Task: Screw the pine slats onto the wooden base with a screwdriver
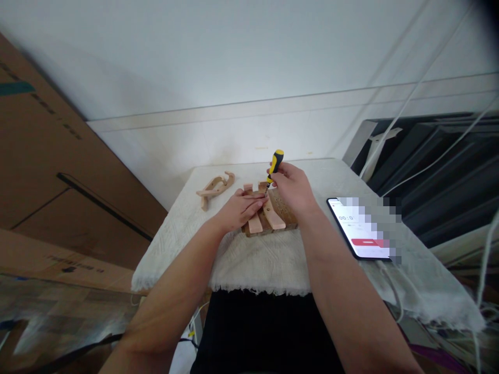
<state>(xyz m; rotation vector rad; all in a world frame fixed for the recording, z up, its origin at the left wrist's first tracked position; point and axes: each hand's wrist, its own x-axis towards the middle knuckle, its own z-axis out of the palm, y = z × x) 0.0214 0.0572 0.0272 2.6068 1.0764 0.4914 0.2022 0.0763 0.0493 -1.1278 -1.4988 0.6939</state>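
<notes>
My right hand (292,188) grips a yellow and black screwdriver (276,162), held nearly upright with its shaft pointing down. Its tip meets the upper part of a curved light wooden piece (273,217); the exact contact is too small to make out. Across that piece and a second light wooden piece (255,224) lies my left hand (242,206), its fingers pressing and holding them against a brown wooden block (286,209). Several small holes dot the block's right side. The fingers partly hide both light pieces.
An assembled wooden piece with curved arms (215,188) rests at the back left of the cloth-covered table (187,249). To the right lies a phone (358,228) with its screen lit. A cardboard box (78,166) stands left, a white wall behind, and dark panels (436,161) with cables right.
</notes>
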